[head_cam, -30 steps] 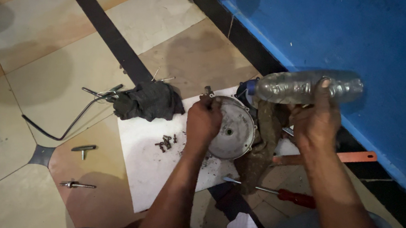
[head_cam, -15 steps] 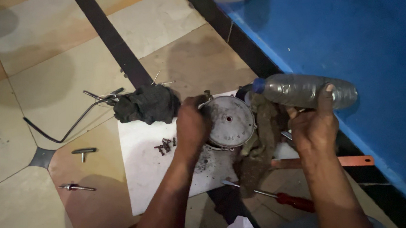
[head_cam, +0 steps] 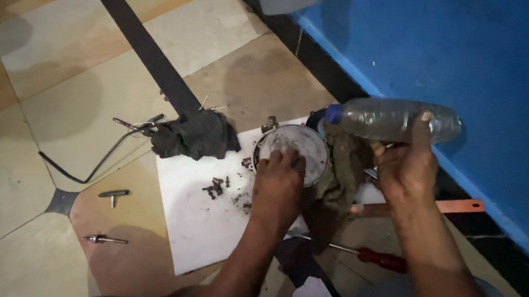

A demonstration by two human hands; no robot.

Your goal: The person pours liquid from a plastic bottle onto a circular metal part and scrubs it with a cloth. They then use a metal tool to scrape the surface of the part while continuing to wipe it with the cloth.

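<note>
I see left hand pressed flat on round metal cover, fingers spread, steadying it on white sheet at centre. Right hand clamped round plastic bottle, held level, cap toward cover. Brown rag right of cover. Loose screws left, kept together on sheet.

Blue wall, beige tiled floor.

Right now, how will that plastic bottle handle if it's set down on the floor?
The bottle is round and lies sideways in the right hand, so it would probably roll. It looks nearly empty, likely light. Its thin clear wall may dent under a squeeze.
</note>
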